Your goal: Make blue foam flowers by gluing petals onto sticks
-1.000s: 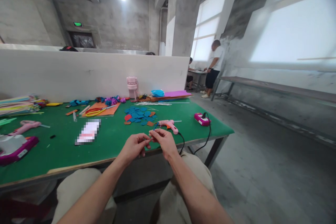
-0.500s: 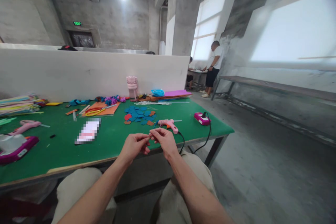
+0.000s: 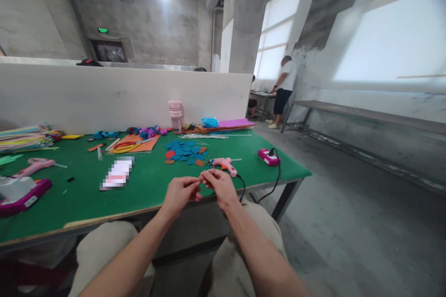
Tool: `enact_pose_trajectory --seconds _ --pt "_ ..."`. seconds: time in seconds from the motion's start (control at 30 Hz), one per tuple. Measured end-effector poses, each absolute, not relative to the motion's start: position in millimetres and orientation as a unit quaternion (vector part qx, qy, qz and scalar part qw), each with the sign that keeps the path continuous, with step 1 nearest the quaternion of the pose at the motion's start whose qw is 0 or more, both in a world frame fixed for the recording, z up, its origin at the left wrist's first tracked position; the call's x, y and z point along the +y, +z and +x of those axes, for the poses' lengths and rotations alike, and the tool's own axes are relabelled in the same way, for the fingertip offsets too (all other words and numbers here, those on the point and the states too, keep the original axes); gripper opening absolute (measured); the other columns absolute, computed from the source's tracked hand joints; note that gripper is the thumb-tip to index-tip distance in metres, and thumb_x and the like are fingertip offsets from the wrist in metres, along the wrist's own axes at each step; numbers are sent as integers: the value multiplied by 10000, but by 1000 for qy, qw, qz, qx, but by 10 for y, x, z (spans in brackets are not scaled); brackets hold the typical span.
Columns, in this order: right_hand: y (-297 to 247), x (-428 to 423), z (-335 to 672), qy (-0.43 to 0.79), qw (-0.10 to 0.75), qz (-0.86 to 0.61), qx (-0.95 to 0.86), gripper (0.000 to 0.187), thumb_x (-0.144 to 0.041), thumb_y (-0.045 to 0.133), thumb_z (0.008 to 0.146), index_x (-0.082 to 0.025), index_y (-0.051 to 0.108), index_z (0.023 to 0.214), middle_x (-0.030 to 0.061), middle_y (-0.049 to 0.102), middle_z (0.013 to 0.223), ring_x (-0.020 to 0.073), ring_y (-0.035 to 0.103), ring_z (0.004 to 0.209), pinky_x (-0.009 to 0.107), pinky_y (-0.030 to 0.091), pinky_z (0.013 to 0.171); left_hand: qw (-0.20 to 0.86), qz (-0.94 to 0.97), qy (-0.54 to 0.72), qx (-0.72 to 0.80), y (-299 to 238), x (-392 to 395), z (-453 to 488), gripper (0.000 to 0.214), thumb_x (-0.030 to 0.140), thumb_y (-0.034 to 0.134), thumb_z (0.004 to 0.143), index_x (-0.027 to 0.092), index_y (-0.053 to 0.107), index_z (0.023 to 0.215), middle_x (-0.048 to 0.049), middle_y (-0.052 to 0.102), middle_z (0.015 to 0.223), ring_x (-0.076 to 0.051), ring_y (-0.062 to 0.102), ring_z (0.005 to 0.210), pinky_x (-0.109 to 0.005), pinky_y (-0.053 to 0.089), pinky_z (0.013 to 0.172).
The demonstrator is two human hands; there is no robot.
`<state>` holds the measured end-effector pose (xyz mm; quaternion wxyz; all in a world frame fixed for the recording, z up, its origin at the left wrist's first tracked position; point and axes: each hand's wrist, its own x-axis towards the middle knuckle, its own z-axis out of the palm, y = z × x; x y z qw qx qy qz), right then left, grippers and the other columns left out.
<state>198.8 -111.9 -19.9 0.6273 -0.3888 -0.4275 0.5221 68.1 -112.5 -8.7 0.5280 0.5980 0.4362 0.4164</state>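
Label [image 3: 31,201] on magenta power strip [image 3: 43,187] unreadable. Two pink glue guns [image 3: 226,165]: one beyond right hand [image 3: 221,186], near tabletop's [image 3: 149,199] front edge; one far left. Left hand [image 3: 181,191], right hand pinch fingertips together; cannot tell whether gripping anything.

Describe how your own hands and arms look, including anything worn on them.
The left hand and right hand are ungloved, with five-fingered human shapes. The left forearm and right forearm are bare, with no sleeves, cables or markings visible. Neither wrist shows a watch or band. Small rings would be hard to make out.
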Motion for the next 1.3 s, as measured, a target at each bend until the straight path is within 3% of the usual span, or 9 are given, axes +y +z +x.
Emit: enact_pose_trajectory --seconds 0.37,0.57,0.87,1.1,1.3 --pt "-203 -1117 2000 533 619 -389 -426 220 -365 653 612 -149 642 648 17 616 649 84 500 547 207 387 521 539 590 416 435 -104 -1115 695 301 368 619 655 133 669 837 -2 603 532 -119 572 459 -232 480 466" --pt "-251 -1103 1978 457 607 -417 -500 209 -371 627 642 -168 649 685 -13 581 600 86 448 506 218 351 501 564 560 413 444 -76 -1124 711 312 372 619 650 114 645 823 -10 594 610 -103 557 439 -220 454 423" --pt "-248 -1032 2105 440 648 -442 -437 240 -399 652 604 -172 651 680 -8 566 596 92 426 504 226 351 498 556 684 198 429 -32 -1065 472 327 412 615 623 119 642 766 -60 655 678 -115 567 470 -182 387 375" --pt "-260 -1074 2017 451 627 -423 -474 230 -398 641 617 -170 645 654 -18 543 560 88 419 505 215 340 490 553 650 286 436 -13 -1055 526 383 443 578 661 134 597 887 -63 655 741 -83 532 445 -157 314 349" --pt "-278 -1086 1931 435 621 -420 -498 217 -379 637 622 -166 650 659 -11 587 594 109 487 555 228 388 552 557 633 321 431 -2 -1077 579 332 426 611 632 143 575 801 -9 625 619 -42 428 373 -150 233 346"
